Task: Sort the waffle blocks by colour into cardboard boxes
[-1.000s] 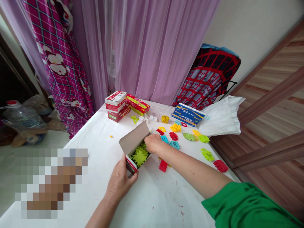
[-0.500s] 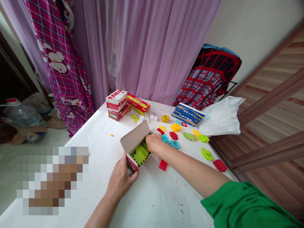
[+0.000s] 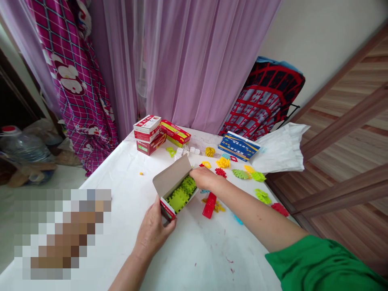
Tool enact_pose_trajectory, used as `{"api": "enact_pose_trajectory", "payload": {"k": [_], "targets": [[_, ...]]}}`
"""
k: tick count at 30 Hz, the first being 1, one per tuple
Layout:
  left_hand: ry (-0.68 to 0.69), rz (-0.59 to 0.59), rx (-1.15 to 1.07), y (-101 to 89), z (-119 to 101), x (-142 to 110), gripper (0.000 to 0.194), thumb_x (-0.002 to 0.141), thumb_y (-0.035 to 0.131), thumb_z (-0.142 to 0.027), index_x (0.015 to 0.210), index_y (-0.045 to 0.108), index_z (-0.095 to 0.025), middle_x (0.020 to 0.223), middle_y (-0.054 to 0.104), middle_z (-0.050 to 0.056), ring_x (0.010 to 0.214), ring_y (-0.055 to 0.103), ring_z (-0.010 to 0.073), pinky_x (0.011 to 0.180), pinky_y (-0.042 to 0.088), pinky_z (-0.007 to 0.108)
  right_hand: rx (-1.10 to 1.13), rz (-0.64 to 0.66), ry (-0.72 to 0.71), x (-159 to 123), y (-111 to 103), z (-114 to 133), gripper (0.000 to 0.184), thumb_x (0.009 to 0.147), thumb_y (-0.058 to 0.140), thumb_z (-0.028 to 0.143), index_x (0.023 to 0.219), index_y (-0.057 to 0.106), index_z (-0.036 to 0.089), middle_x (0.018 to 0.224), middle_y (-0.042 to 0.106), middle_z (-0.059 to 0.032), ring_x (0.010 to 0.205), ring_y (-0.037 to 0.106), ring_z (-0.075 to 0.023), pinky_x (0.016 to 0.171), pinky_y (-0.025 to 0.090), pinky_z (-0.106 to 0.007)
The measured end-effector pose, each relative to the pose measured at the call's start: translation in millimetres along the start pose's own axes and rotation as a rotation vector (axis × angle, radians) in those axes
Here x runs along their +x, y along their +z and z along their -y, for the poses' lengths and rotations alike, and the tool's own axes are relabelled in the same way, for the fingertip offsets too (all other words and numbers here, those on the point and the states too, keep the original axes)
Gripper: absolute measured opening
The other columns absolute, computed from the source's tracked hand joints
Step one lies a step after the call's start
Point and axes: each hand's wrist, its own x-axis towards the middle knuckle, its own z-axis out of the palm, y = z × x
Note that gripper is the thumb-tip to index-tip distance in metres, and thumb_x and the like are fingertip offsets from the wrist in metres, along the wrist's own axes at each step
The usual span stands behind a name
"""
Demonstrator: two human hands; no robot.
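A small open cardboard box (image 3: 170,174) stands tilted on the white-covered table, its grey lid raised. Lime-green interlocking plastic blocks (image 3: 181,195) fill much of it. My left hand (image 3: 154,228) grips the near left end, thumb and fingers around the corner. At the far right end my right hand (image 3: 203,178) is closed, its fingertips by the rim and partly hidden, so what they pinch cannot be made out. Beneath the right forearm lie a long red piece (image 3: 209,206) and yellow pieces (image 3: 218,204).
Red-and-white boxes (image 3: 147,128) are stacked at the back left, beside a red-yellow box (image 3: 176,133). Coloured blocks (image 3: 223,163) lie scattered to the right. Behind them are a blue packet (image 3: 239,146) and a white bag (image 3: 280,149). A tiny yellow piece (image 3: 141,173) lies left.
My right hand has shifted slightly right, from over the blocks to the box's far right rim. More of the green blocks and the red piece now shows. My left hand keeps its hold.
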Motion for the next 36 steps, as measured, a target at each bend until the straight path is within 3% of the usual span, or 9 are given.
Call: {"api": "enact_pose_trajectory", "payload": {"k": [8,12,14,16,19,28,33,36], "targets": [[-0.013,0.025,-0.01,-3.2,-3,1,0.075,0.077,0.062,-0.034,0.142,0.026,-0.02,0.105,0.065,0.01,0.094,0.065,0.0254,0.078,0.054,0.04,0.001,-0.05,-0.046,-9,6,5,0.033,0.077,0.057,0.008,0.106,0.071,0.018,0.111,0.071,-0.013,0.106,0.065,-0.0272,0.08,0.049,-0.029],[-0.027,0.035,-0.023,-4.6,-4,2,0.066,0.077,0.061,-0.034,0.135,0.033,-0.02,0.102,0.065,0.009,0.096,0.065,0.0265,0.078,0.054,0.04,0.097,-0.093,-0.132,-21,4,14,0.026,0.082,0.059,0.037,0.1,0.072,0.024,0.105,0.073,-0.007,0.102,0.065,-0.0246,0.079,0.048,-0.028],[-0.039,0.037,-0.024,-5.2,-4,2,0.058,0.076,0.062,-0.035,0.127,0.039,-0.02,0.101,0.065,0.009,0.095,0.065,0.0266,0.078,0.054,0.04,0.118,-0.078,-0.136,-23,5,22,0.042,0.076,0.063,0.055,0.099,0.073,0.021,0.101,0.073,-0.0092,0.098,0.066,-0.0259,0.078,0.049,-0.029],[-0.049,0.04,-0.021,-5.6,-4,2,0.052,0.076,0.062,-0.036,0.121,0.042,-0.02,0.099,0.065,0.008,0.094,0.065,0.0262,0.078,0.054,0.04,0.091,-0.043,-0.118,-20,7,31,0.055,0.069,0.067,0.061,0.101,0.072,0.017,0.102,0.073,-0.0124,0.098,0.066,-0.0276,0.079,0.05,-0.03],[-0.049,0.04,-0.016,-5.8,-4,1,0.049,0.075,0.062,-0.035,0.118,0.043,-0.02,0.098,0.065,0.008,0.091,0.065,0.0254,0.077,0.053,0.039,0.048,0.01,-0.101,-13,8,35,0.055,0.068,0.073,0.055,0.104,0.072,0.015,0.105,0.072,-0.0145,0.1,0.067,-0.0283,0.08,0.051,-0.031],[-0.054,0.033,-0.002,-6.3,-4,2,0.057,0.075,0.061,-0.036,0.125,0.04,-0.018,0.098,0.065,0.009,0.092,0.065,0.0266,0.077,0.053,0.04,0.071,0.005,-0.025,-10,5,19,0.034,0.081,0.065,0.038,0.106,0.071,0.016,0.112,0.07,-0.0137,0.107,0.064,-0.027,0.083,0.051,-0.031],[-0.068,0.045,-0.015,-7.5,-6,3,0.055,0.075,0.061,-0.036,0.124,0.041,-0.018,0.098,0.065,0.009,0.09,0.066,0.0256,0.077,0.053,0.04,0.103,-0.068,-0.03,-12,9,24,0.05,0.079,0.063,0.054,0.108,0.07,0.014,0.108,0.071,-0.015,0.103,0.066,-0.0285,0.083,0.051,-0.033],[-0.076,0.056,-0.023,-8.3,-7,3,0.058,0.075,0.06,-0.035,0.127,0.038,-0.018,0.1,0.065,0.009,0.09,0.066,0.0253,0.078,0.053,0.04,0.097,-0.108,-0.064,-11,12,27,0.051,0.073,0.069,0.051,0.106,0.07,0.013,0.106,0.072,-0.0148,0.102,0.066,-0.0284,0.083,0.052,-0.033]]}}
